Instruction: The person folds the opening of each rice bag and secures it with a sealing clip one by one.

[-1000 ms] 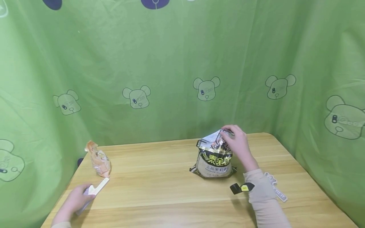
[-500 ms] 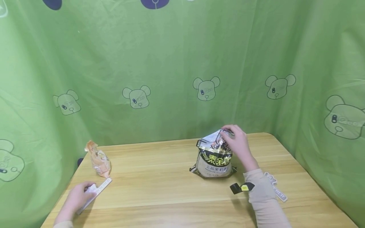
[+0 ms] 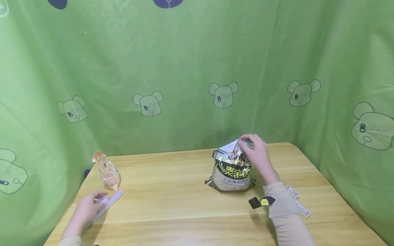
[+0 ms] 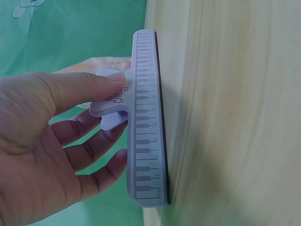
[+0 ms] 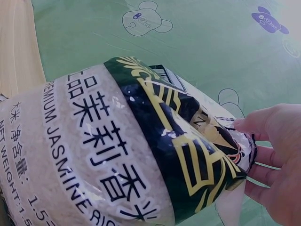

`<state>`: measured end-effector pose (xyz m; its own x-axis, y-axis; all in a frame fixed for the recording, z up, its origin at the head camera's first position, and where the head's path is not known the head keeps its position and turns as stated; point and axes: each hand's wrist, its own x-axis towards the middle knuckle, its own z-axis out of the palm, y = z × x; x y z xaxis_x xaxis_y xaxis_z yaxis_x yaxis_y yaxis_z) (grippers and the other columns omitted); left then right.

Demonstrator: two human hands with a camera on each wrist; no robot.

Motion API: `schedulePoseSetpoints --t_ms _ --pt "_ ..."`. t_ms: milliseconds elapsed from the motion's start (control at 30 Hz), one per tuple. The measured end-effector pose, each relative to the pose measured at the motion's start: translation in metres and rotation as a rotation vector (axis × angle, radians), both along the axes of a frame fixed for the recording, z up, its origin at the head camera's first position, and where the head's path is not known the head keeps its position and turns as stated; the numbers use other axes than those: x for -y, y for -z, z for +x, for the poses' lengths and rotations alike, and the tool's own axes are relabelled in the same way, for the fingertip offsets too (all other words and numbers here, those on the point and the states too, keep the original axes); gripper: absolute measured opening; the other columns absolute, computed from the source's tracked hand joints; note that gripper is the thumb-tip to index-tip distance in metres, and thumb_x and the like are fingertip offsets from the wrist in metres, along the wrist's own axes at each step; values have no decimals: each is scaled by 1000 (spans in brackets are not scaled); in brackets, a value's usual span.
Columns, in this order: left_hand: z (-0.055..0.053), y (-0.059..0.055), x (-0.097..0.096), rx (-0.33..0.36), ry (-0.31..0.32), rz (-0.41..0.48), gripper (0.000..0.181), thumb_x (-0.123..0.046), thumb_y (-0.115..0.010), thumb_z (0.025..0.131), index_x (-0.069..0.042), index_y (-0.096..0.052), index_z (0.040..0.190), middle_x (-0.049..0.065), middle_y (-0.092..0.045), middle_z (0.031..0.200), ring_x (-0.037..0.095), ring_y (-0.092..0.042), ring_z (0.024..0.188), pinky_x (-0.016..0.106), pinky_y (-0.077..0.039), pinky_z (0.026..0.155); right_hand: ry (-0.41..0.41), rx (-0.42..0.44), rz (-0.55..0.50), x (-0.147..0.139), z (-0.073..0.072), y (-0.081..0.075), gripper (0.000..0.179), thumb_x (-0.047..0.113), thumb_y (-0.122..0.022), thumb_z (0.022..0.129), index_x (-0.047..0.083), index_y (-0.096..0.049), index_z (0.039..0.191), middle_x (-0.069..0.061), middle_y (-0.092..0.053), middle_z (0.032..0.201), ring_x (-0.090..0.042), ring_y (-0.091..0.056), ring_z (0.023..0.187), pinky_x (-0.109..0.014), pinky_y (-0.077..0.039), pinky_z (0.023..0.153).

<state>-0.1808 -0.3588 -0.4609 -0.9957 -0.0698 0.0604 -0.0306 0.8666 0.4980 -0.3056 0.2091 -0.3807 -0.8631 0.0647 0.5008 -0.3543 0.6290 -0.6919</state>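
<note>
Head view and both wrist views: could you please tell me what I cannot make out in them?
Head view: part of the farther-right piano-print clip, covered by the right sleeve.
Head view: the print on the orange packet, too small to read.
Left wrist view: some fingertips of the left hand, hidden behind the held piano-print clip.
Right wrist view: the full weight figure on the jasmine rice bag, cut off by the bottom edge.

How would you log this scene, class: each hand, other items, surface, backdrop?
Left hand: pinches pale purple plastic clip with long piano-key-printed bar
Right hand: grips top of clear plastic rice bag, dark band, gold lettering
Other items: orange crinkled plastic packet beyond left hand; similar pale key-printed piece partly hidden by beige right sleeve
Surface: pale wood-grain table
Backdrop: green curtain, cartoon-head prints
</note>
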Motion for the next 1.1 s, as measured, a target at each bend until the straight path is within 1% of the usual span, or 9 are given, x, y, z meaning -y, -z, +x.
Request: schedulePoseSetpoints --t_ms 167,333,567,733,933,1100 --pt "-2 0 -6 -41 10 -28 39 -11 -64 76 -6 -57 114 19 -62 107 26 -60 88 46 -47 76 4 0 3 0 0 0 28 28 -63 82 11 -60 105 -10 -58 108 -28 -53 103 -52 -43 91" --pt "-7 0 -14 -82 20 -42 37 -14 -65 77 -7 -59 112 17 -63 105 27 -60 88 49 -47 77 6 4 6 0 0 -1 28 28 -63 82 11 -60 105 -10 -58 108 -28 -53 103 -52 -43 91" --pt "-12 -3 -28 -143 48 -35 38 -12 -68 75 -5 -59 111 18 -63 106 29 -60 89 49 -47 78 -1 12 17 0 2 -1 29 28 -62 83 10 -59 106 -11 -58 108 -28 -52 102 -53 -43 90" --pt "-14 -6 -38 -171 49 -18 39 -11 -69 74 -6 -59 112 17 -63 105 29 -59 90 49 -48 77 5 13 19 1 2 0 28 28 -62 83 11 -60 106 -10 -58 107 -27 -53 100 -52 -43 90" --pt "-18 -7 -51 -227 60 7 39 -8 -70 72 -7 -60 109 12 -65 100 23 -59 85 41 -50 72 4 -11 15 1 0 1 28 28 -63 83 11 -60 105 -10 -59 106 -27 -54 99 -51 -45 88" --pt "-20 -8 -65 -260 67 20 40 -7 -71 70 -8 -61 109 9 -66 97 20 -59 82 36 -49 70 4 -5 11 1 0 -1 28 27 -63 82 11 -60 105 -10 -59 107 -27 -54 100 -51 -44 89"
